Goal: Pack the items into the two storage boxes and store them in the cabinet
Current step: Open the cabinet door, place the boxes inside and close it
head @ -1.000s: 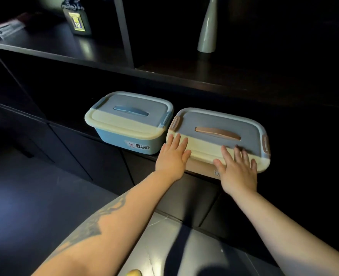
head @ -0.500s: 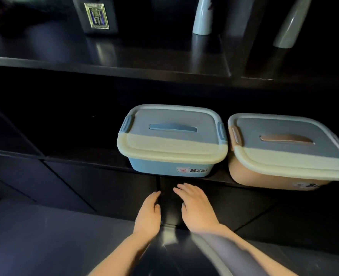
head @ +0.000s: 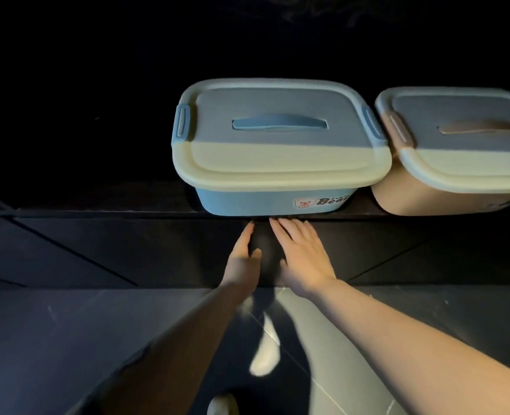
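Two lidded storage boxes stand side by side on a dark cabinet shelf [head: 104, 202]. The blue box [head: 265, 202] has a pale lid, a blue handle and a bear label. Beside it on the right stands the pink box [head: 427, 196], partly cut off by the frame edge. My left hand [head: 243, 256] and my right hand [head: 304, 256] reach toward the dark cabinet front just below the blue box, fingers straight, holding nothing. Their fingertips lie near the shelf's front edge.
The cabinet interior behind the boxes is black and unreadable. Dark cabinet door panels [head: 128, 250] run below the shelf. Glossy floor tiles [head: 68, 339] lie underneath, with a pale shoe [head: 264, 354] between my arms.
Both hands left the pink box's lid, dropped below the shelf, then rose toward its front edge under the blue box. The view shifted closer and lower.
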